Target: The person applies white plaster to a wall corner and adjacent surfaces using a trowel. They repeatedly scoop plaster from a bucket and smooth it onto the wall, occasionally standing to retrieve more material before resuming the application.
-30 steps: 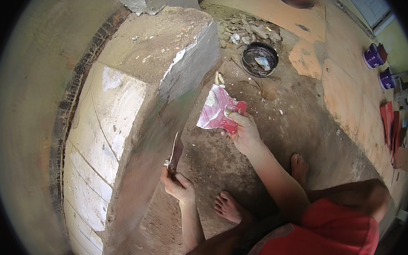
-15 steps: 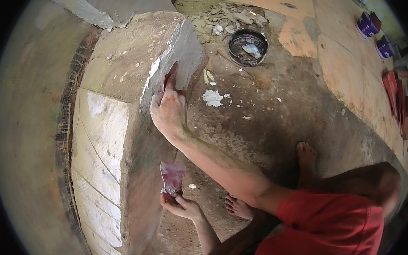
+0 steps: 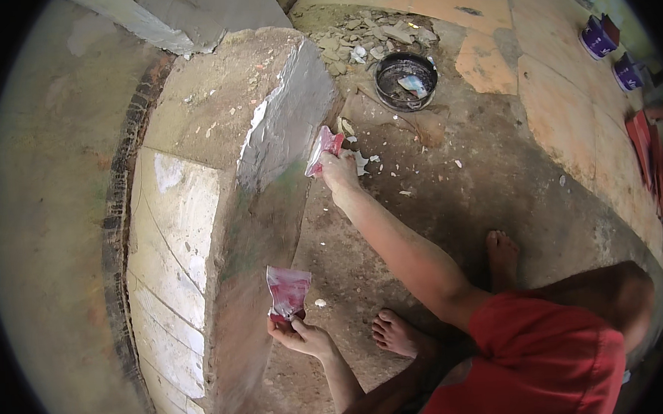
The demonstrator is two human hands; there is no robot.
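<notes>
My right hand (image 3: 341, 173) is closed on a red putty scraper (image 3: 322, 149), its blade smeared with whitish paste. This scraper stands just off the side face of a low masonry ledge (image 3: 261, 218), beside a smooth patch of grey wet putty (image 3: 286, 127). White putty stands up in a ragged ridge along the ledge's top edge. Lower down, my left hand (image 3: 305, 339) holds a second red putty scraper (image 3: 289, 290) by its lower end, blade up and coated with pale paste. Fingers of the right hand are partly hidden behind its scraper.
On the dirty floor lies a round black pan (image 3: 382, 92) with a pale scrap inside. Broken rubble (image 3: 360, 37) is heaped behind it. White putty crumbs (image 3: 361, 163) lie by the ledge. Purple buckets (image 3: 599, 39) stand at far right. My bare feet (image 3: 398, 332) are nearby.
My right hand has drawn its scraper off the putty patch, moving right and toward me, and the blade has turned face up. The left hand has hardly moved.
</notes>
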